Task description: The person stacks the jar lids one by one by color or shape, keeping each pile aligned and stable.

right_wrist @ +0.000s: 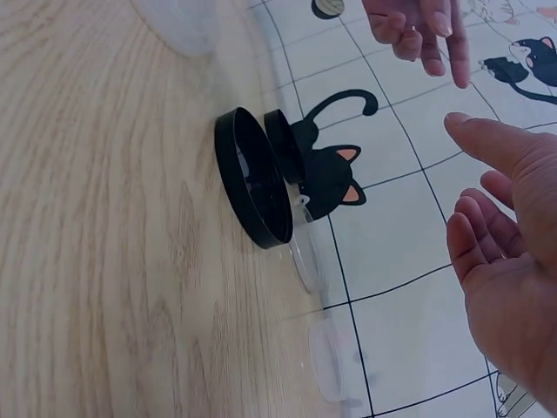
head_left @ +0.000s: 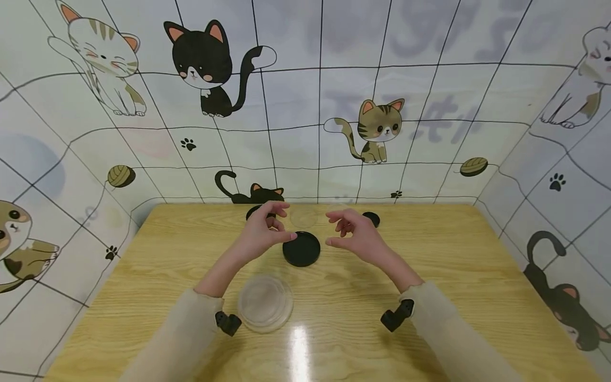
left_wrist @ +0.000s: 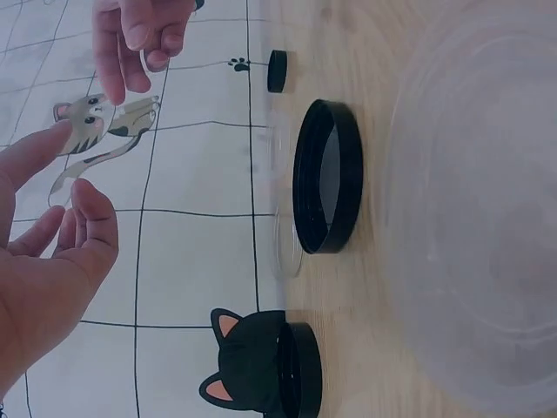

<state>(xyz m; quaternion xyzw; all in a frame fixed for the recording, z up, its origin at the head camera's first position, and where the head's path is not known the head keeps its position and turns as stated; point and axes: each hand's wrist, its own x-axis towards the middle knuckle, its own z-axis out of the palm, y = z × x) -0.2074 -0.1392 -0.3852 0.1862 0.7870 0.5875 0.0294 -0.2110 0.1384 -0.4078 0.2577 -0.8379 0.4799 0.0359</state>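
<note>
My left hand and right hand are raised over the table, palms facing each other, fingers loosely bent and holding nothing. Between and below them lies a round black lid, its raised rim facing up. The left thumb overlaps the lid's edge in the head view, but the left wrist view shows the hand apart from the lid. Behind the left hand is another black lid, partly hidden. A small black cap lies just beyond the right hand. A clear disc rests behind the middle lid.
Stacked translucent round lids lie on the wooden table at the front left, near the left wrist. A second faint clear piece shows by the back edge in the right wrist view. A cat-printed cloth backs the table.
</note>
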